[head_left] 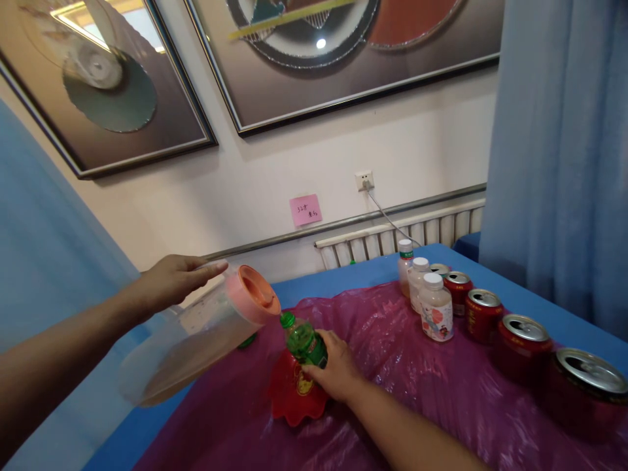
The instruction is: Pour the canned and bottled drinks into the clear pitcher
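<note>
Pitcher [210,350] in the air: gripping it with the left hand [167,284], stretching fingers along its upper side toward the orange lid [258,291], partly hiding the rest of the grasp. Tilting it lengthwise, pooling brownish liquid along its lower side, pointing the lid rightward at the green bottle [305,343]. Holding that bottle with the right hand [338,369], closing fingers and thumb around its label, leaning its green top just beside the lid. Not being able to tell cap from open mouth there, nor contact with the lid. Overlapping the red tray [289,400] with the bottle in this view. Partly hiding something green [249,341] behind the pitcher. Working above purple plastic [387,386] on a blue table [314,288]. Facing, on the right, three white-capped bottles [436,317] near a row of cans [483,318], and, on the wall [275,183], a pink note [305,210].
</note>
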The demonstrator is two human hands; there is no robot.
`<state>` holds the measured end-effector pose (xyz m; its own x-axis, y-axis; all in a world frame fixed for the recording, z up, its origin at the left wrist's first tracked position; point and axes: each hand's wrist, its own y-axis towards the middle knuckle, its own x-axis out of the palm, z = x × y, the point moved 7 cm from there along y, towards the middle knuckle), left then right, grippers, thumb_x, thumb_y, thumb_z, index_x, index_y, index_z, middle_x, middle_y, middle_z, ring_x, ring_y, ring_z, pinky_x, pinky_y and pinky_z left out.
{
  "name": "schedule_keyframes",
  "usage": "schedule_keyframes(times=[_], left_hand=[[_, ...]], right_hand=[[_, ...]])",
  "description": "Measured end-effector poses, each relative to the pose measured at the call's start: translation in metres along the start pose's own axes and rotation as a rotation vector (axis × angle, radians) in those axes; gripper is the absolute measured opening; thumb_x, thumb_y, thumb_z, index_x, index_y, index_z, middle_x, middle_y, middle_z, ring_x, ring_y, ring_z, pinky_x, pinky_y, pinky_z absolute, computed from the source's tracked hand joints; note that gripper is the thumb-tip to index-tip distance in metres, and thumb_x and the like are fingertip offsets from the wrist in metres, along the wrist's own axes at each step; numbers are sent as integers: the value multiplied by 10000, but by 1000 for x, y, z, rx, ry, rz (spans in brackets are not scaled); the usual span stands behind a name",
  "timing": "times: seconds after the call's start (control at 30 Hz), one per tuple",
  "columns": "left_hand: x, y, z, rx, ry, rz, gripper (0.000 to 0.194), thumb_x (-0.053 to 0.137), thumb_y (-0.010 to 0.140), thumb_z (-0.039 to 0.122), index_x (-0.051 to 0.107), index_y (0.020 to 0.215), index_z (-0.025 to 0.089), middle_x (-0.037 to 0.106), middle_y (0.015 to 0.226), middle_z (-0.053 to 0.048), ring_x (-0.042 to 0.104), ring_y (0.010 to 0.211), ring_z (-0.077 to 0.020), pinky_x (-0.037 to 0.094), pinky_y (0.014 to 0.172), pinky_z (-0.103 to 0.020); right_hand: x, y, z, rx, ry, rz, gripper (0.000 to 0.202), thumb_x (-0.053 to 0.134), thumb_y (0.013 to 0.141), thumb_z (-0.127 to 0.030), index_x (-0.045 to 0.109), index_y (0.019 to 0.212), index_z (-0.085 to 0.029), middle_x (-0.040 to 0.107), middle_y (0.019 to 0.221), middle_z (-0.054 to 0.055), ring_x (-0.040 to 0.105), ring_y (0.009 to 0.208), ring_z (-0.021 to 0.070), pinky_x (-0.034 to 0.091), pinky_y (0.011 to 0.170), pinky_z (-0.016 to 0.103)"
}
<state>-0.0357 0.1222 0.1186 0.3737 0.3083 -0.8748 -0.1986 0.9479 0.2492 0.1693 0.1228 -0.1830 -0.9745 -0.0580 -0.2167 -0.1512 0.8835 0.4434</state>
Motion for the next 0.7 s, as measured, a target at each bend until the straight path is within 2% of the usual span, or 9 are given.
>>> schedule_keyframes(times=[0.17, 0.33, 0.43, 0.7], left_hand=[[1, -2, 2, -62, 118, -48, 706, 575, 644, 801, 746, 973, 200, 458, 617, 4, 319, 463, -111, 298, 427, -290], [1, -6, 9, -44, 132, -43, 687, 559, 658, 793, 738, 925, 186, 481, 646, -17, 349, 492, -121, 308, 432, -289], [2, -7, 9, -46, 133, -43, 707, 558, 650, 800, 736, 946, 184, 477, 641, -16, 337, 484, -117, 299, 427, -288], [2, -5, 10, -43, 150, -51, 683, 549, 647, 808, 721, 856, 181, 455, 643, -11, 330, 480, -108, 286, 428, -281]], right_hand=[[-1, 0, -1, 0, 8, 0, 584, 805, 658, -204, 599, 1202, -254, 679, 1130, 41, 636, 1046, 251, 480, 933, 395], [-2, -1, -3, -9, 3, -5, 575, 803, 663, -201, 598, 1198, -246, 676, 1137, 46, 634, 1056, 254, 478, 933, 395], [-2, -1, -4, -7, -3, -8, 584, 802, 669, -210, 590, 1211, -250, 672, 1145, 46, 631, 1061, 255, 474, 935, 395], [-2, -1, -3, 3, -2, -11, 591, 801, 671, -203, 583, 1219, -244, 664, 1162, 51, 621, 1080, 259, 461, 956, 404]])
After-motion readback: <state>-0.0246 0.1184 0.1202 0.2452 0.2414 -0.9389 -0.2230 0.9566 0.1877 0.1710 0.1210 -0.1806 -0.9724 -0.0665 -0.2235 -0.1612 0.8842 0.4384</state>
